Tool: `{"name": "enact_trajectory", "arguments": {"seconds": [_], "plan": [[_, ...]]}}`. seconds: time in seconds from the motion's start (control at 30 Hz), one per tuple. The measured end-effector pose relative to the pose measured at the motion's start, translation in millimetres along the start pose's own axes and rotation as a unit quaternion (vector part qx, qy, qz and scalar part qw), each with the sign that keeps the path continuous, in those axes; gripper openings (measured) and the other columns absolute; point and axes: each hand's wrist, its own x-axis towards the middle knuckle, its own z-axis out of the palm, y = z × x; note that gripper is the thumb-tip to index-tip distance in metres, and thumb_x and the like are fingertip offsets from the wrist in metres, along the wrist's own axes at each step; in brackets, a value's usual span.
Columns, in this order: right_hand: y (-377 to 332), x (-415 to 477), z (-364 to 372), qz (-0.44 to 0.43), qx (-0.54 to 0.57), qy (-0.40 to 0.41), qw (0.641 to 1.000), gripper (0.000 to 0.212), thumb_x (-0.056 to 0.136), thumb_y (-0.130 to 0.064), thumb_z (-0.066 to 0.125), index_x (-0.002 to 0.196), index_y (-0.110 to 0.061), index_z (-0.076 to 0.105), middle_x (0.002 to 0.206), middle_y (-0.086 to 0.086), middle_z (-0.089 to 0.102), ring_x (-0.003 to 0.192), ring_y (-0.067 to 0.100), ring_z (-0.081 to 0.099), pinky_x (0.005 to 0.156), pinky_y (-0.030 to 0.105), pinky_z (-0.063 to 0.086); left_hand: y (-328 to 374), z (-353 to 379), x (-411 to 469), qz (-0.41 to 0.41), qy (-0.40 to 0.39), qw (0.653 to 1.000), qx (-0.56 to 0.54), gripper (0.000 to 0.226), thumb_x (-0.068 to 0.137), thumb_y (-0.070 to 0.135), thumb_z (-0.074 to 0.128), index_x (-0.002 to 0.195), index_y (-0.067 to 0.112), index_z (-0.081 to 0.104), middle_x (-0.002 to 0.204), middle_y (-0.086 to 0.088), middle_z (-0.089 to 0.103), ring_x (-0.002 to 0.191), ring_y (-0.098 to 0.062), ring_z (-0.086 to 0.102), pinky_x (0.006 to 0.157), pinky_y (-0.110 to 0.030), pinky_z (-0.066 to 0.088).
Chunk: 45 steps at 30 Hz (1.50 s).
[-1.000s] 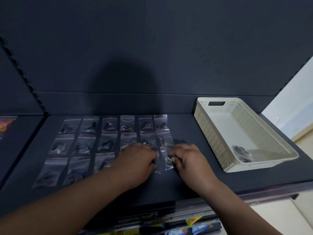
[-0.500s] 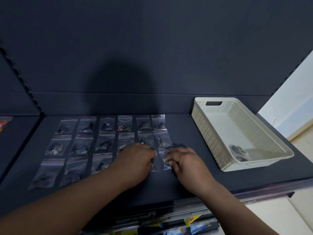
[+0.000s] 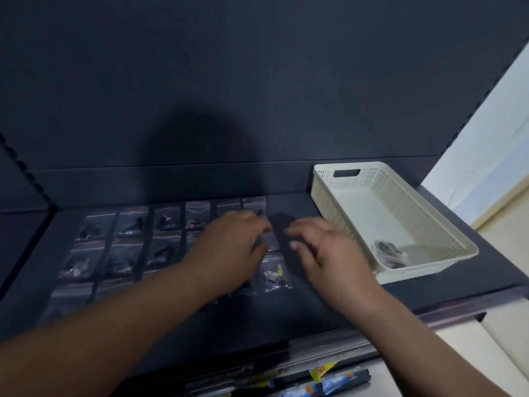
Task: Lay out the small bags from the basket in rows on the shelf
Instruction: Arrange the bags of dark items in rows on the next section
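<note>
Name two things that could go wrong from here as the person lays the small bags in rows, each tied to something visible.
1. The left forearm passes low over the front row of bags; pulling it back may drag them askew.
2. The remaining bags are heaped in the near corner of the basket; the open right hand might lift several at once.

Head view, down onto shelf
</note>
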Motion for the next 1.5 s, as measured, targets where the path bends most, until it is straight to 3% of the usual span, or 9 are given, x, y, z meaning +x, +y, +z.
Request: {"name": "enact_trajectory", "arguments": {"seconds": [0.27,0.53,0.67,0.77,0.97,1.1,1.33,1.43,1.5], "plan": [[61,3,-74,0.102,-0.102,-0.014,0.989,0.024,0.087,-0.025,0.063,0.11,-0.02,0.064,0.11,-0.004,0.062,0.098,0.016,0.057,0.08,0.022,0.04,47,12,51,0.06,-0.034,0.997,-0.025,0.032,0.089,0.034,0.056,0.12,0.023,0.058,0.121,0.004,0.057,0.114,-0.017,0.05,0.097,-0.032,0.039],[137,6,-109,0.239,-0.157,-0.252,0.924,0.056,0.078,-0.033,0.071,0.129,-0.035,0.049,0.129,-0.007,0.051,0.108,0.015,0.054,0.089,0.026,0.043,93,49,101,0.082,-0.096,0.992,-0.028,0.039,0.092,0.042,0.049,0.128,0.024,0.052,0.132,0.008,0.05,0.122,-0.013,0.043,0.102,-0.035,0.037],[158,14,-104,0.232,-0.171,-0.369,0.883,0.077,0.073,-0.037,0.075,0.139,-0.034,0.036,0.138,-0.005,0.043,0.122,0.018,0.047,0.098,0.027,0.039,99,62,111,0.064,-0.104,0.992,-0.032,0.039,0.092,0.042,0.05,0.127,0.024,0.053,0.131,0.009,0.051,0.122,-0.011,0.043,0.101,-0.029,0.035],[168,20,-96,0.205,-0.189,-0.404,0.871,0.074,0.07,-0.038,0.075,0.134,-0.035,0.038,0.127,-0.004,0.044,0.114,0.021,0.051,0.095,0.032,0.044,100,68,115,0.042,-0.095,0.994,-0.026,0.036,0.092,0.042,0.05,0.124,0.026,0.055,0.129,0.01,0.053,0.122,-0.011,0.042,0.102,-0.029,0.035],[188,28,-84,0.203,-0.074,-0.375,0.902,0.029,0.074,-0.016,0.074,0.095,-0.027,0.057,0.087,-0.007,0.056,0.074,0.011,0.055,0.067,0.024,0.046,103,71,115,0.019,-0.09,0.996,-0.021,0.035,0.092,0.041,0.05,0.123,0.026,0.056,0.126,0.012,0.054,0.124,-0.009,0.039,0.103,-0.028,0.034],[195,32,-86,0.227,0.021,-0.336,0.914,0.026,0.074,-0.003,0.069,0.081,-0.025,0.059,0.081,0.0,0.057,0.062,0.015,0.055,0.06,0.026,0.048,103,75,114,0.003,-0.081,0.996,-0.034,0.032,0.092,0.04,0.051,0.12,0.026,0.059,0.121,0.01,0.056,0.121,-0.009,0.042,0.101,-0.031,0.037],[170,43,-119,0.264,0.329,-0.229,0.877,0.025,0.077,0.012,0.064,0.093,-0.007,0.059,0.075,0.007,0.062,0.056,0.015,0.056,0.05,0.02,0.043,115,64,110,-0.077,-0.031,0.985,-0.154,0.033,0.089,0.029,0.059,0.122,0.028,0.057,0.119,0.014,0.056,0.102,-0.007,0.054,0.093,-0.025,0.042],[148,48,-127,0.255,0.39,-0.216,0.858,0.028,0.077,0.014,0.062,0.093,-0.009,0.059,0.077,0.011,0.066,0.06,0.018,0.058,0.054,0.022,0.047,119,58,108,-0.144,-0.038,0.944,-0.295,0.039,0.087,0.013,0.059,0.122,0.03,0.053,0.12,0.01,0.058,0.105,-0.007,0.057,0.097,-0.03,0.047],[130,49,-127,0.25,0.402,-0.206,0.857,0.028,0.077,0.013,0.063,0.09,-0.011,0.06,0.073,0.006,0.067,0.06,0.016,0.059,0.057,0.022,0.048,123,51,103,-0.207,-0.057,0.873,-0.437,0.039,0.086,0.008,0.058,0.12,0.026,0.051,0.111,0.0,0.062,0.097,-0.014,0.063,0.093,-0.038,0.051]]}}
